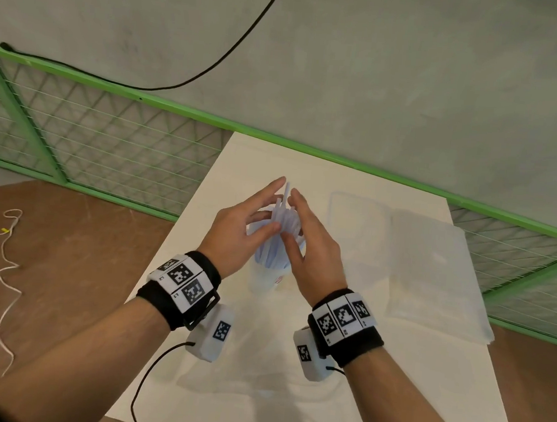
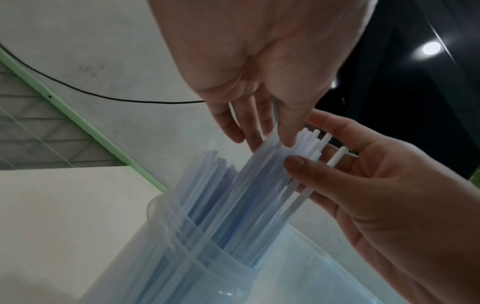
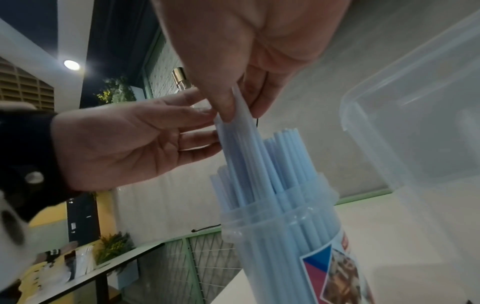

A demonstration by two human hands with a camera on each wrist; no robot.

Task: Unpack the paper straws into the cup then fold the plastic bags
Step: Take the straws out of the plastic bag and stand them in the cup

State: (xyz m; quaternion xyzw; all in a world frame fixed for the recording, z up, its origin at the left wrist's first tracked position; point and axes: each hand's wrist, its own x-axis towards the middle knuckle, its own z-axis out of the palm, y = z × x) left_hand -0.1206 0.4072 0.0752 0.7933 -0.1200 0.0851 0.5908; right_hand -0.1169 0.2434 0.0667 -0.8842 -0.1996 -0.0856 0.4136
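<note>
in the cup [image 1: 265,280], standing near upright, tips up (straws [image 1: 284,221]), pinched by right hand [image 1: 317,256], touched by straight-fingered left hand [image 1: 232,234].

The straws [image 3: 262,164] are pale blue, the cup [image 3: 280,246] clear with a red-and-blue label [image 3: 335,265]. The counter [image 1: 258,390] is white, the railing [image 1: 372,173] green, the floor [image 1: 69,262] brown, the wristbands [image 1: 161,305] black with black-and-white checkered tags [image 1: 183,275].

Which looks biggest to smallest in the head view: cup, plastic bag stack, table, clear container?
1. table
2. plastic bag stack
3. clear container, outline faint, so this rank is unsure
4. cup, partly hidden
</note>
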